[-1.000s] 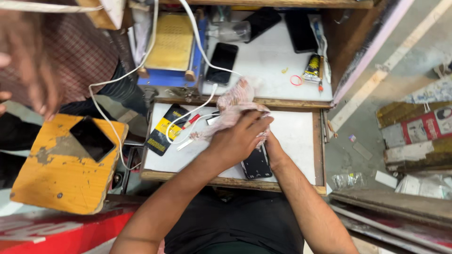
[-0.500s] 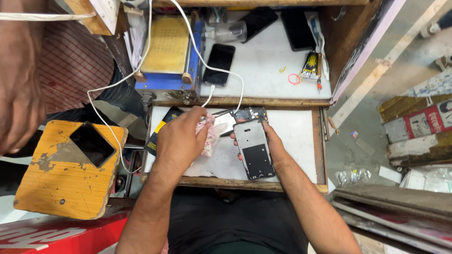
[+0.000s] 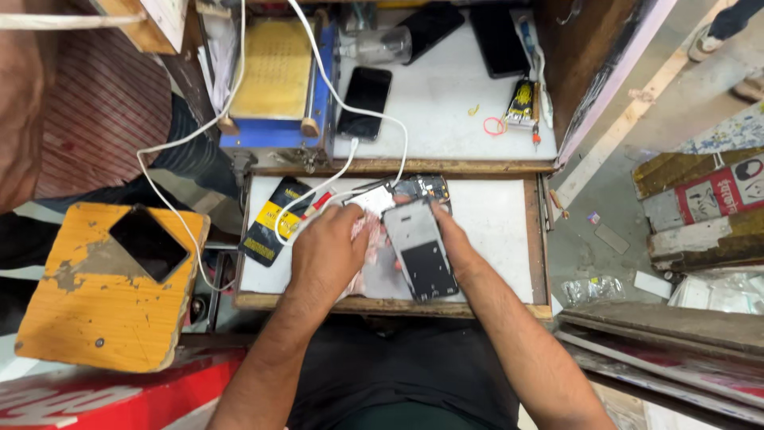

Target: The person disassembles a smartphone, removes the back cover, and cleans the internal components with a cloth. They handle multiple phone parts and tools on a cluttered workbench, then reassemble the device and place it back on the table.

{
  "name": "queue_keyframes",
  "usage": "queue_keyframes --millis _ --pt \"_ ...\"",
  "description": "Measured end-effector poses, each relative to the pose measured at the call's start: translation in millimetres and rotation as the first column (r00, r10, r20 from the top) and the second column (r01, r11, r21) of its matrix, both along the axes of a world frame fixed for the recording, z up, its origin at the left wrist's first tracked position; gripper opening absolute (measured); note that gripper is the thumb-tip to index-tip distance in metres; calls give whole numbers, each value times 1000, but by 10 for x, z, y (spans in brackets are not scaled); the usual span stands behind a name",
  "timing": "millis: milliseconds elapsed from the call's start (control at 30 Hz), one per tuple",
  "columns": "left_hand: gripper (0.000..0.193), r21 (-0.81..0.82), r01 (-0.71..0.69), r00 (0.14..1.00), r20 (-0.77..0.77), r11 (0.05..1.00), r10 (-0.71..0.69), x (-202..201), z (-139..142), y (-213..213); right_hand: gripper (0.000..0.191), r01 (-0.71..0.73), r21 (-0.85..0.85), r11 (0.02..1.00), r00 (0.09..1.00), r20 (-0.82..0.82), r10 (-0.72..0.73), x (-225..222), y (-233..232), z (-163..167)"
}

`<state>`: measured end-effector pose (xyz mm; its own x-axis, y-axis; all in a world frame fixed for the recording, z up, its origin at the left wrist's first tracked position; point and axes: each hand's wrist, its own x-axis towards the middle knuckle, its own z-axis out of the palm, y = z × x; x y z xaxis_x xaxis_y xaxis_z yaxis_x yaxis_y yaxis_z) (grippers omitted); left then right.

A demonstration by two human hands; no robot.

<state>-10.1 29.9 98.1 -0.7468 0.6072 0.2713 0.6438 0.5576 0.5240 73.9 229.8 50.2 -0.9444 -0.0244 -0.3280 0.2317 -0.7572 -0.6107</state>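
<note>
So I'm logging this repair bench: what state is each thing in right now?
Opened phone: back cover off, held tilted in the right hand.
Left hand: palm down on a pinkish cloth.
Black phone: screen dark, lying flat.
White cable: loose, draped across the bench.
</note>
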Motion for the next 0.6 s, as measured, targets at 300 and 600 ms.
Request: queue_keyframes --millis 300,600 --pt "14 174 336 908 -322 925 -269 875 -337 684 57 150 -1 989 986 -68 -149 -53 42 208" --pt "5 182 156 915 -397 971 -72 221 -314 756 59 119 53 992 993 -7 -119 -68 -85 115"
